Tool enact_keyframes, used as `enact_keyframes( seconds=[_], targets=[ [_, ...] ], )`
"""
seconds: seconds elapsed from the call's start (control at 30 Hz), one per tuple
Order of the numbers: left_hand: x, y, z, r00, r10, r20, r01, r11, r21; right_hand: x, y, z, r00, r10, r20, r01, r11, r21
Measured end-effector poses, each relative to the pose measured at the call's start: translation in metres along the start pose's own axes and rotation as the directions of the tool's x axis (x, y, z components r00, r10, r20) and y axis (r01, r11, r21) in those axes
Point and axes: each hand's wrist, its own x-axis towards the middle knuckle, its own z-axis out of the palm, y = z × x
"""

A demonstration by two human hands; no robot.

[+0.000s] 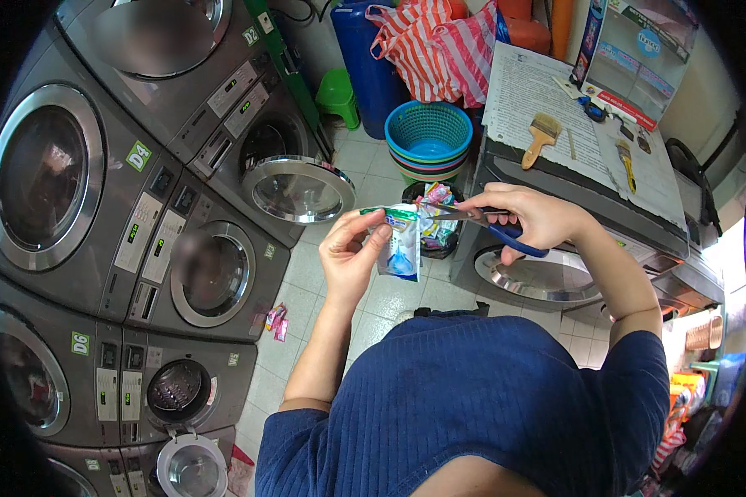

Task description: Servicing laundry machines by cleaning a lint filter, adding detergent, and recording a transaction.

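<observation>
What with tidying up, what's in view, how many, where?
Packet: one, mostly white, centre
Scissors: one, blue handles, centre
Laundry machines: several, grey, both sides
Barrel: one, blue, top centre
Stool: one, green, beside barrel
Baskets: stack, topmost blue, upper centre
Bags: two, reddish striped, beyond baskets
Bin: one, black, near baskets
Brushes: two, yellowish, on paper
Box: one, clear, top right
Wrappers: few, pink, on floor
Clutter: several, mixed, right edge
Shirt: one, navy, lower centre
Left hand: one, bare, holding packet
Right hand: one, bare, holding scissors
</observation>
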Motion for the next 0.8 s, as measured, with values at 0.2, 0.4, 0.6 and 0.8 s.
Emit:
enact_keyframes(
  seconds=[0.2, 0.4, 0.6, 0.8],
  targets=[
    [0.009, -0.004, 0.005, 1.000, 0.006, 0.029, -0.006, 1.000, 0.004, 0.009, -0.008, 0.005, 0.999, -0.046, -0.008, 0.046, 0.997, -0.059],
    [0.024, -0.002, 0.005, 0.989, 0.084, 0.125, -0.081, 0.996, -0.033, 0.020, -0.003, -0.002, 0.998, -0.053, -0.035, 0.052, 0.998, -0.035],
    [0.036, -0.005, -0.001, 0.967, 0.096, 0.235, -0.121, 0.988, 0.092, 0.029, 0.005, -0.008, 0.999, -0.026, 0.026, 0.027, 0.999, -0.032],
    [0.042, -0.009, -0.003, 0.940, 0.101, 0.326, -0.128, 0.990, 0.062, 0.044, 0.001, -0.006, 0.997, 0.031, 0.071, -0.030, 0.999, -0.021]
  ],
)
